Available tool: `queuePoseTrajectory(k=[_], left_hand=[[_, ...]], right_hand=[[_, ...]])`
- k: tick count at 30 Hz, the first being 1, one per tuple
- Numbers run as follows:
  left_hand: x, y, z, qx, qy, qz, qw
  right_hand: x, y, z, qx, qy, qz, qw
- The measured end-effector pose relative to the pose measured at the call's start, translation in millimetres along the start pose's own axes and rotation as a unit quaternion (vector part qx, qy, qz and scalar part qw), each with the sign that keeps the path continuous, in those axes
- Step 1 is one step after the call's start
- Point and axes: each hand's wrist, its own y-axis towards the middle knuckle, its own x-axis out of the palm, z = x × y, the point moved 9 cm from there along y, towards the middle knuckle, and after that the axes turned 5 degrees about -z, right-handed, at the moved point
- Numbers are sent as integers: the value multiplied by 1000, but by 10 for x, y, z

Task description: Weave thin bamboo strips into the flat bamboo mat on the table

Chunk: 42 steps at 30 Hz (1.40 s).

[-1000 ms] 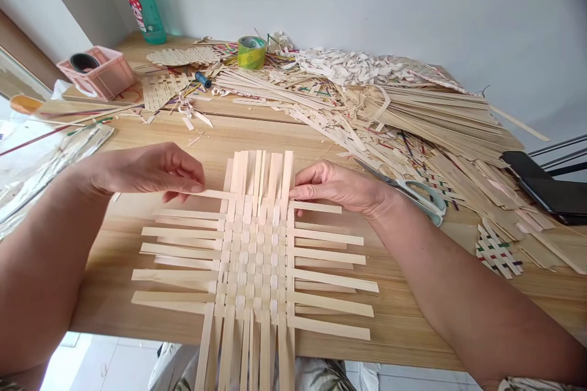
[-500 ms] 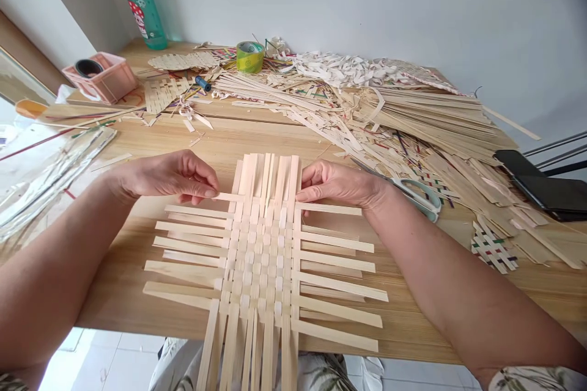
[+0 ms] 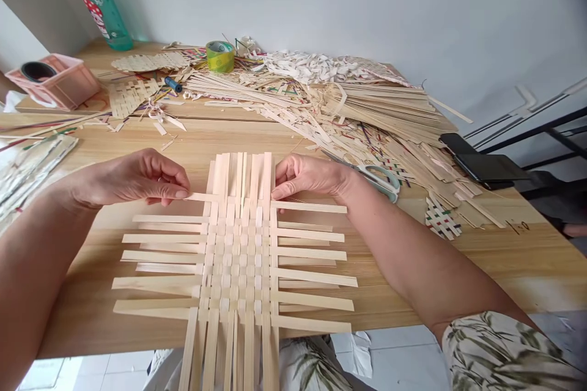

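- Wooden strips are crossing in a woven mat, which is lying near the middle of the table, its near ends reaching past the edge.
- At its far left, the left hand is pinching a thin strip between thumb and forefinger.
- At its far right corner, the right hand is gripping the mat's edge, thumb on top, other fingertips hiding.
- Scissors are lying just right of that hand.

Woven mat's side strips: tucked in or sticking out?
Sticking out: the side strips jut past the woven mat on both sides; the left hand pinches the farthest one there.
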Motion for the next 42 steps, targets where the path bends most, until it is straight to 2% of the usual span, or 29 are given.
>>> queuePoseTrajectory(k=[4, 7, 11, 15, 18, 21, 26, 31, 36, 42], left_hand=[[133, 56, 120, 28, -11, -8, 1000], [171, 91, 98, 20, -11, -6, 1000], [142, 97, -22, -18, -29, 3, 999], [107, 51, -22, -42, -37, 16, 998], [72, 15, 21, -49, -43, 35, 997], [46, -1, 61, -40, -61, 47, 996], [-34, 14, 23, -8, -161, 111, 981], [136, 118, -70, 16, -285, 65, 956], [168, 130, -37, 26, -297, 59, 953], [188, 168, 5, 46, -299, 45, 952]], right_hand=[[53, 5, -40, -18, -6, -32, 999], [57, 19, -46, -25, -1, -39, 999], [-1, 10, -40, -20, -18, -21, 999], [-22, -60, 36, 52, -106, -23, 993], [-4, -106, 54, 86, -124, -24, 988], [-6, -96, 10, 79, -150, -3, 985], [-15, -54, -26, 73, -183, 23, 980], [-13, -53, -35, 68, -208, 36, 975], [-86, -46, -6, 79, -259, 75, 960], [-104, -35, 66, 82, -257, 51, 961]])
